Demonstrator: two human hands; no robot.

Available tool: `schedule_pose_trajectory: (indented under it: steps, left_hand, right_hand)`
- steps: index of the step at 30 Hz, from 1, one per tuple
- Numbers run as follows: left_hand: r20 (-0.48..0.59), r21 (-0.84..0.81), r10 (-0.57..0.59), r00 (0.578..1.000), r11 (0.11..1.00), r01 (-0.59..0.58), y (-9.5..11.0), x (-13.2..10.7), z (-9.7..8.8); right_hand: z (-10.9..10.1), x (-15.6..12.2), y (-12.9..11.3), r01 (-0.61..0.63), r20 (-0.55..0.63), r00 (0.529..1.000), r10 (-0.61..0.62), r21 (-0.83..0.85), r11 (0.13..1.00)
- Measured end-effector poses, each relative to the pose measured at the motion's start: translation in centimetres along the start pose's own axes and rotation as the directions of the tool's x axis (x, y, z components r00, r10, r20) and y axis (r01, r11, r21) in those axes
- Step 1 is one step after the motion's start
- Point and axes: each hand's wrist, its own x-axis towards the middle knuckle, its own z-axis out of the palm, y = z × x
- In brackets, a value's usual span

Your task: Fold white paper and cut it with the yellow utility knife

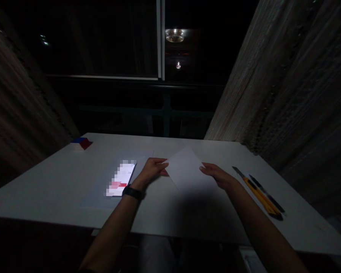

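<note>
A plain white sheet of paper [189,168] is held up over the white table, turned so that one corner points away from me. My left hand [154,168] pinches its left corner between thumb and fingers. At the opposite corner my right hand [217,175] grips the paper in the same way. A dark band circles my left wrist. Just left of that wrist lies a phone [121,178] with a lit screen, partly blurred out. The paper's near part is in shadow.
On the table's [59,182] right side lie a yellow utility knife [261,197] with its blade out and a dark pen [265,192]. A blue, red and white block [81,143] sits at the far left. Curtains [244,76] flank the dark window.
</note>
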Motion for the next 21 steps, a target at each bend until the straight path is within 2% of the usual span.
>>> schedule_pose_trajectory:
  steps: [4, 7, 13, 21]
  left_hand:
    - [-0.003, -0.023, 0.013, 1.000, 1.000, -0.013, 0.0, -0.1, 0.0]
    - [0.054, -0.051, -0.003, 0.999, 0.999, 0.005, 0.0, -0.3, -0.1]
    - [0.162, -0.030, -0.037, 0.986, 0.999, 0.042, 0.0, -0.5, -0.4]
    - [0.264, -0.094, -0.061, 0.963, 0.992, 0.088, 0.1, -0.9, -0.5]
  right_hand:
    - [0.3, -0.3, -0.2, 0.028, 0.118, 0.993, -0.024, -0.033, 0.999]
    - [0.0, -0.4, -0.2, 0.029, 0.160, 0.987, -0.015, -0.088, 0.996]
    - [-0.7, -0.5, -0.2, -0.038, 0.147, 0.988, 0.049, -0.072, 0.997]
    - [-1.1, -0.7, -0.2, -0.026, 0.125, 0.992, 0.031, -0.047, 0.999]
